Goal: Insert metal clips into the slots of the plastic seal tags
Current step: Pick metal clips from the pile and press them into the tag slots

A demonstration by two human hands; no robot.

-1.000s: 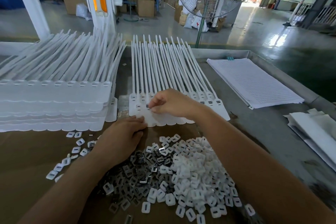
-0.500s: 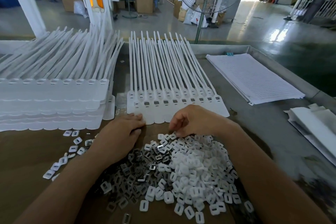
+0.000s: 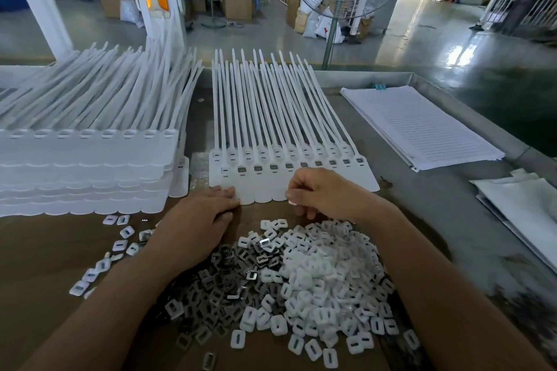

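Note:
A sheet of joined white plastic seal tags (image 3: 289, 159) lies flat in front of me, long tails pointing away; several of its slots show grey metal clips. My left hand (image 3: 199, 217) rests flat on the sheet's near left corner, fingers straight. My right hand (image 3: 319, 193) hovers at the sheet's near edge with curled fingers and pinches a small white piece at its fingertips. Below both hands spreads a heap of white plastic caps (image 3: 325, 286) mixed with dark metal clips (image 3: 223, 280).
A tall stack of tag sheets (image 3: 87, 166) stands at the left. Loose caps (image 3: 117, 247) lie scattered near it. Lined paper sheets (image 3: 422, 126) and white folded material (image 3: 524, 208) lie on the right of the metal table. A fan pole (image 3: 331, 33) rises behind.
My right hand left the tag slots, dipped to the heap of caps and clips, and has come back up to the sheet's near edge with a small piece. The left hand stayed put.

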